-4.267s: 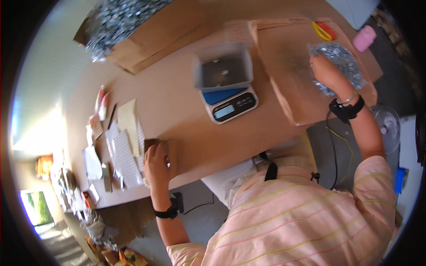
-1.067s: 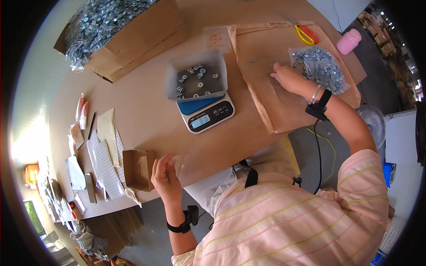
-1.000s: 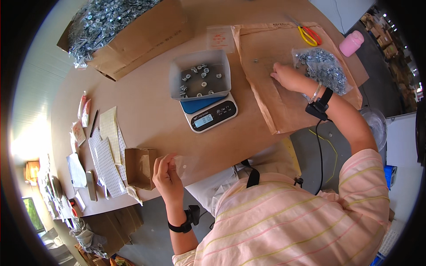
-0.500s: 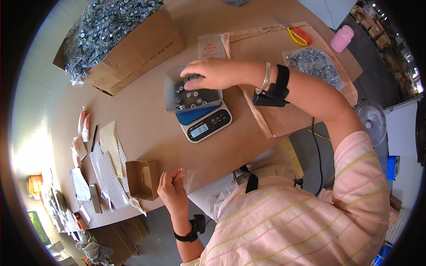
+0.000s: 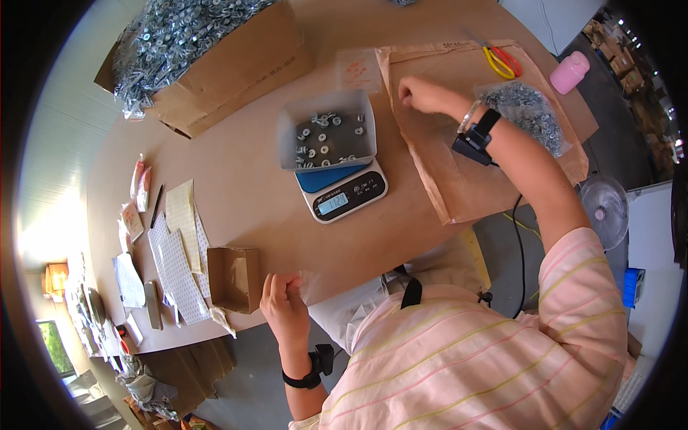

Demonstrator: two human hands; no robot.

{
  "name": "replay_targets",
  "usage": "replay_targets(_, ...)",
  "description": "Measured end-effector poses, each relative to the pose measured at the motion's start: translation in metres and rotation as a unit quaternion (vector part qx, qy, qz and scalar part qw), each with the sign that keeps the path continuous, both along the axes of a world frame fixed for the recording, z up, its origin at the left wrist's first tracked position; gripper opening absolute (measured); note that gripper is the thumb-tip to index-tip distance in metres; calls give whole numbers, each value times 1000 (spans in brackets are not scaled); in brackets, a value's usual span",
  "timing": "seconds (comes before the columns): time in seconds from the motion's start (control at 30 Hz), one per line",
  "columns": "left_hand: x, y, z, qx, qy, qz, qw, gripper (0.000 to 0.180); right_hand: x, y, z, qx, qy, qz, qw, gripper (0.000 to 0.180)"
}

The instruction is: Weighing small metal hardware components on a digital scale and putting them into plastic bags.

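On the far left, red-and-white packets (image 5: 141, 185), a dotted white sheet (image 5: 172, 261) and a yellow sheet (image 5: 180, 222) lie on the desk (image 5: 287, 222). Behind them, a big cardboard box (image 5: 244, 75) is heaped with shiny metal pieces (image 5: 193, 39). Next comes a small brown box (image 5: 234, 279), its top facing up. The left hand (image 5: 287, 312) is just beside it, at the front of the desk. Its fingers are pinched close together, and they seem to hold a thin clear bag (image 5: 309, 284).

In the middle, a gray tray (image 5: 288, 140) sits on the scale (image 5: 351, 195), and the scale's little screen is lit. Small metal bits (image 5: 324, 137) are spread about inside the tray. I think the step in hand is weighing these bits.

To the right of the tray, the right hand (image 5: 430, 97) is over a flat brown paper bag (image 5: 448, 161). Its fingers are curled in, and I can't tell if they hold anything. To add a bit, this hand would need to go left, over the tray's side, and let go gently.

Farther right are a see-through bag of metal bits (image 5: 527, 115), scissors (image 5: 503, 62) with red and yellow handles, and a pink bottle (image 5: 570, 73).
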State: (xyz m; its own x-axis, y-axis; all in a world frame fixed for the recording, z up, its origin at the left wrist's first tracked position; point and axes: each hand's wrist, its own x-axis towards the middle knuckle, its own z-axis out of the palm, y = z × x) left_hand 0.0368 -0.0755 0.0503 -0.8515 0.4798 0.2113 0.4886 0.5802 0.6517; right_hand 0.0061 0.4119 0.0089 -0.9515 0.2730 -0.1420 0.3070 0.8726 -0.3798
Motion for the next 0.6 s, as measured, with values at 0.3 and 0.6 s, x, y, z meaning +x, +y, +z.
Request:
replay_targets(0.3, -1, 10, 0, 21, -65, 11, 998, 11, 32, -68, 121, -59, 233, 28, 970, 24)
replay_targets(0.6, 2, -1, -5, 21, -78, -5, 997, 31, 182, 23, 2, 166, -164, -170, 957, 45)
